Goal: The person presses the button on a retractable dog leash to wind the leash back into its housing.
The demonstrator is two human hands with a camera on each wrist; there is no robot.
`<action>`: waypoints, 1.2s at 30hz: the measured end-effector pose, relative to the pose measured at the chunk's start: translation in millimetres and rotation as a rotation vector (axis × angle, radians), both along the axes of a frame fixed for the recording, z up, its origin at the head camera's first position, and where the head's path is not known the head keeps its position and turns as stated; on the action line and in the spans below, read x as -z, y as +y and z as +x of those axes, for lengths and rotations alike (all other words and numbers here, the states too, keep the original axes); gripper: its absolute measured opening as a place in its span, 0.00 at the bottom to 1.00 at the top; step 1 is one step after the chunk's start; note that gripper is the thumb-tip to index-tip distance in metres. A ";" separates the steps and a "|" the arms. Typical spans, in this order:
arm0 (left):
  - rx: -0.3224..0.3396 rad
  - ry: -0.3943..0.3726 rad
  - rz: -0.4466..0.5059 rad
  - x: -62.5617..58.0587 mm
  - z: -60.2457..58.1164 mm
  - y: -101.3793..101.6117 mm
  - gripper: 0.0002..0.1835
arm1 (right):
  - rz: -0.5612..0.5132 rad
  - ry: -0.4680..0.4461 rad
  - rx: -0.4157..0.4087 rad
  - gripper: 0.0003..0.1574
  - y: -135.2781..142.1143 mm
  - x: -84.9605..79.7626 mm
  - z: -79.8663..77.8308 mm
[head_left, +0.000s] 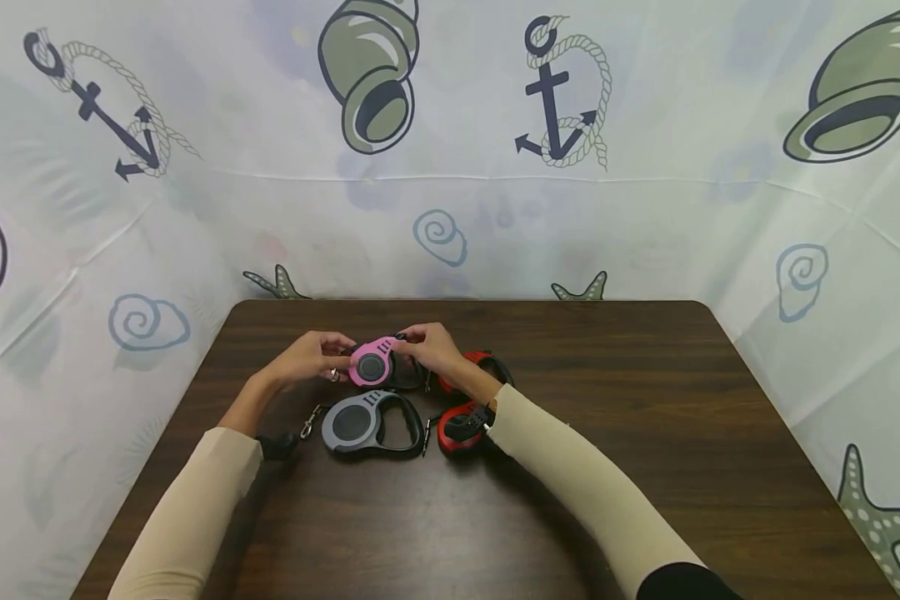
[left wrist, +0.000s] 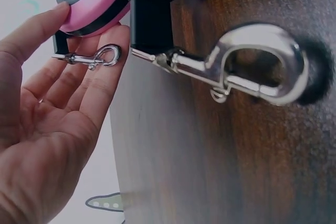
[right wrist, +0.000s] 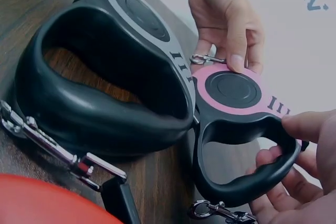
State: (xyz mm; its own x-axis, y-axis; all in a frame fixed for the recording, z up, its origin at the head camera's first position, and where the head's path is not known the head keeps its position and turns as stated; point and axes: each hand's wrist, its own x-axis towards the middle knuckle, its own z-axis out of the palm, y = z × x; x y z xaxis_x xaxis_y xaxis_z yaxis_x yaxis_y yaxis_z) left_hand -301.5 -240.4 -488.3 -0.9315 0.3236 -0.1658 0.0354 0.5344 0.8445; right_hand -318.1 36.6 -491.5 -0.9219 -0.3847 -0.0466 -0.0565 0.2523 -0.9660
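A pink retractable dog leash (head_left: 371, 367) with a black handle is held between both hands at the back left of the table. My left hand (head_left: 309, 360) pinches its round body, thumb on top and fingers beneath, as the left wrist view shows. At the handle end, my right hand (head_left: 437, 350) grips it with thumb above and fingers curled below. A small metal clip (left wrist: 107, 55) hangs by the left fingers. Just in front lies a grey retractable leash (head_left: 351, 422), its clip (left wrist: 262, 64) large in the left wrist view.
Two red retractable leashes lie under and beside the right forearm, one farther back (head_left: 480, 357) and one nearer (head_left: 456, 446), partly hidden. The brown wooden table (head_left: 607, 375) meets a patterned white cloth (head_left: 480, 225) behind and at the sides.
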 end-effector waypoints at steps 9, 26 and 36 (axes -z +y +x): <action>0.004 0.011 -0.007 3.9 -3.7 0.8 0.25 | 0.274 0.184 0.007 0.21 3.9 1.1 -4.4; 0.048 0.194 -0.269 9.4 -4.0 6.3 0.17 | 0.546 0.357 -0.122 0.25 2.2 6.8 -10.1; 0.041 0.226 -0.278 9.5 1.5 7.6 0.15 | 0.482 0.369 -0.152 0.24 18.8 -3.9 -2.8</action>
